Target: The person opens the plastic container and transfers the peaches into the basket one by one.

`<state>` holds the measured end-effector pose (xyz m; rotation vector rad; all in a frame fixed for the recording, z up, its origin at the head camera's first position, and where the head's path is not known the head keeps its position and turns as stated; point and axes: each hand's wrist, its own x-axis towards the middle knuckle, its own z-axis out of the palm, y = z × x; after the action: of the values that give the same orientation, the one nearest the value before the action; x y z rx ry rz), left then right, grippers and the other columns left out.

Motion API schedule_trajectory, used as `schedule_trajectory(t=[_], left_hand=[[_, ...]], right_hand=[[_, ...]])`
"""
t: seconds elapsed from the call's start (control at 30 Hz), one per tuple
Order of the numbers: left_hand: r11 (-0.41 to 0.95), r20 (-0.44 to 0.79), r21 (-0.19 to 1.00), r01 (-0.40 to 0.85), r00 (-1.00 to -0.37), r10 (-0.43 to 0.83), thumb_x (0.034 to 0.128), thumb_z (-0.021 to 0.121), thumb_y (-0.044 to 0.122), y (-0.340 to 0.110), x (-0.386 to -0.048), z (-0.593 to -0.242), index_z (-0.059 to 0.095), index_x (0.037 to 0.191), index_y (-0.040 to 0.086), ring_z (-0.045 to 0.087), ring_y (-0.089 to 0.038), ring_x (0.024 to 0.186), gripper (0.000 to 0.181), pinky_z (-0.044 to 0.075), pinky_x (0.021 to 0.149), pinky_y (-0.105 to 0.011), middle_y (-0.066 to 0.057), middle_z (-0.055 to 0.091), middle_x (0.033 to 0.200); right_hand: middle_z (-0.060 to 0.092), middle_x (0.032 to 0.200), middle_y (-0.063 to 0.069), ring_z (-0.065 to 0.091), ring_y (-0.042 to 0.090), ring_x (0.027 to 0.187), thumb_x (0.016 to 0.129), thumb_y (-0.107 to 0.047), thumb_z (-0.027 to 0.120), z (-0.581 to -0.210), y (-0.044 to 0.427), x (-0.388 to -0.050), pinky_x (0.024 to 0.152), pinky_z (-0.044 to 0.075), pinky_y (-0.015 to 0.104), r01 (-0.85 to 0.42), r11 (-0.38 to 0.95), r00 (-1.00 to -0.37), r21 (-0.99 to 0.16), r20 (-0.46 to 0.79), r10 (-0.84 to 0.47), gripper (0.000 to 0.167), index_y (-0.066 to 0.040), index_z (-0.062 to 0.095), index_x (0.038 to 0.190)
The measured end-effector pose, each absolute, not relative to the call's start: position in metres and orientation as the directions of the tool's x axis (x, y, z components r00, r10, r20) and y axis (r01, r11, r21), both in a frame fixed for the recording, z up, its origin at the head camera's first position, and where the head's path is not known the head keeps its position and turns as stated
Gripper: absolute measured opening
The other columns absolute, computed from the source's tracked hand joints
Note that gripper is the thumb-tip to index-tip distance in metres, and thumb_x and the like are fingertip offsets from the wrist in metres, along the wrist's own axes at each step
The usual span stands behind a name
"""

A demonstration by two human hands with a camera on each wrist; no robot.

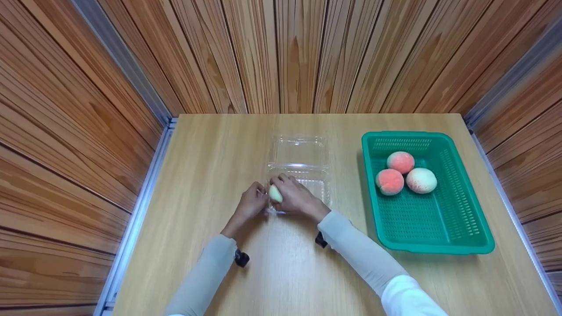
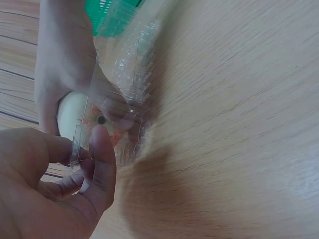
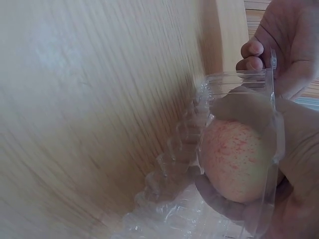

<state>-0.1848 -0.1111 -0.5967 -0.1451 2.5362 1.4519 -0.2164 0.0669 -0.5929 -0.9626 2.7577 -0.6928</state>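
My right hand [image 1: 293, 193] grips a pale peach with reddish speckles [image 3: 234, 162], its fingers and thumb curled round the fruit. The peach is inside the left end of a clear plastic clamshell box [image 1: 322, 188], seen through the box wall in both wrist views. On the box's left side, my left hand [image 1: 253, 201] pinches the rim between thumb and fingers, as the left wrist view shows [image 2: 65, 184]. The box's lid [image 1: 300, 149] lies folded back, away from me.
To the right stands a green plastic basket [image 1: 428, 228] holding two pink peaches [image 1: 400, 163] [image 1: 390, 182] and a whitish one [image 1: 421, 180]. Beneath everything is a light wooden table [image 1: 197, 166], with wood-plank walls [image 1: 298, 57] behind and at the sides.
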Motion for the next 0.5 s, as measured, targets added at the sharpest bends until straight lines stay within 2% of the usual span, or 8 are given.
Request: schedule_trajectory(t=[0.1,0.27,0.5], left_hand=[[0.471,-0.264,0.854,-0.219,-0.964,0.031,0.1002,0.062,0.013,-0.1109,-0.1841,-0.5960,0.056,0.104,0.004,0.063,-0.017,0.062,0.011,0.054,0.057,-0.027,-0.003,0.057,0.082],[0.422,-0.303,0.869,-0.257,-0.952,0.044,0.1032,0.061,0.013,-0.1107,-0.1840,-0.5957,0.055,0.108,0.003,0.069,-0.025,0.065,0.013,0.063,0.062,-0.038,-0.004,0.057,0.082],[0.429,-0.316,0.862,-0.272,-0.948,0.034,0.1032,0.059,0.012,-0.1100,-0.1842,-0.5956,0.055,0.108,0.003,0.071,-0.027,0.065,0.010,0.064,0.062,-0.039,-0.004,0.057,0.083]], right_hand=[[0.062,0.124,0.016,0.063,0.036,0.110,0.080,-0.016,0.093,-0.5915,0.0673,-0.2160,0.094,0.060,0.048,-0.561,0.683,-0.783,-0.468,0.033,-0.621,0.064,-0.007,0.059,0.133],[0.062,0.119,0.016,0.063,0.035,0.110,0.079,-0.016,0.093,-0.5896,0.0681,-0.2152,0.096,0.059,0.050,-0.592,0.662,-0.769,-0.460,0.077,-0.634,0.061,-0.006,0.061,0.130],[0.062,0.120,0.016,0.063,0.034,0.110,0.080,-0.016,0.092,-0.5891,0.0688,-0.2137,0.096,0.059,0.049,-0.613,0.661,-0.762,-0.433,0.102,-0.639,0.059,-0.006,0.061,0.130]])
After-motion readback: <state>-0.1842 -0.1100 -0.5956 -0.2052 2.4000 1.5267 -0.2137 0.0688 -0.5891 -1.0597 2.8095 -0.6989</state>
